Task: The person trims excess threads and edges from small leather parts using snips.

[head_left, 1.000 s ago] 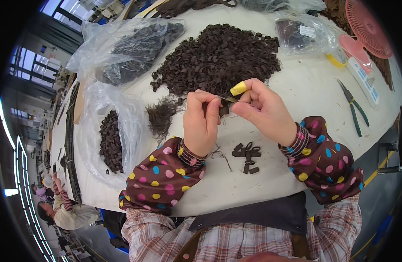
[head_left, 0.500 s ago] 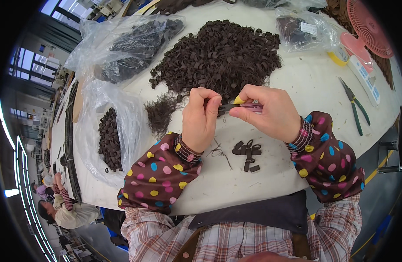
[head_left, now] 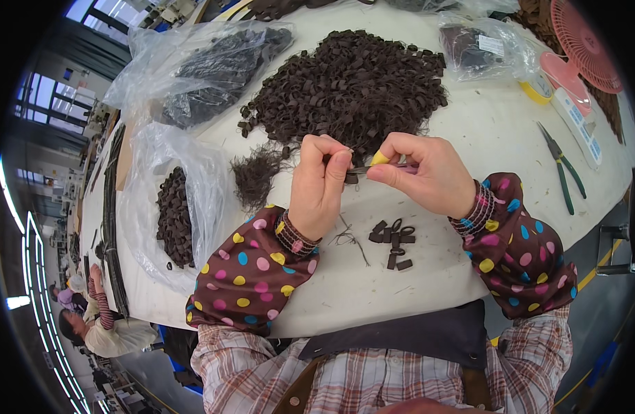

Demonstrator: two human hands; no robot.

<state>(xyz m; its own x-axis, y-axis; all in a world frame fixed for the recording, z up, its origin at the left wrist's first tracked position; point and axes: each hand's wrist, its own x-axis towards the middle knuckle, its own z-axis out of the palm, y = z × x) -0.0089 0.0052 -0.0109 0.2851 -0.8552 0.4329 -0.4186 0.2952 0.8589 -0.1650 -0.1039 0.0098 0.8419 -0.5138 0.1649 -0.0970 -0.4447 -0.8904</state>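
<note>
Over the table, both of my hands work close together. My left hand (head_left: 316, 186) is closed, pinching a small dark brown fabric loop (head_left: 351, 179) between thumb and fingers; part of it is hidden. My right hand (head_left: 431, 176), with yellow wrap on the index finger, grips thread snips (head_left: 408, 168) with a pinkish handle. Their blades point left and reach the loop. Just beyond my hands lies a large pile of dark brown loops (head_left: 345, 90) with loose threads. Nearer to me sits a small group of loops (head_left: 394, 238). A tangle of cut threads (head_left: 255, 181) lies left of my left hand.
At left stand clear plastic bags, one open with brown loops (head_left: 174, 217), another with dark pieces (head_left: 221, 72). Green-handled pliers (head_left: 561, 165), a tape roll (head_left: 538, 90) and a pink fan (head_left: 585, 45) are at right. Another person (head_left: 114, 334) sits far left.
My right hand has shifted slightly and the snips' handle shows less between its fingers. My left hand keeps its pinch in nearly the same place.
</note>
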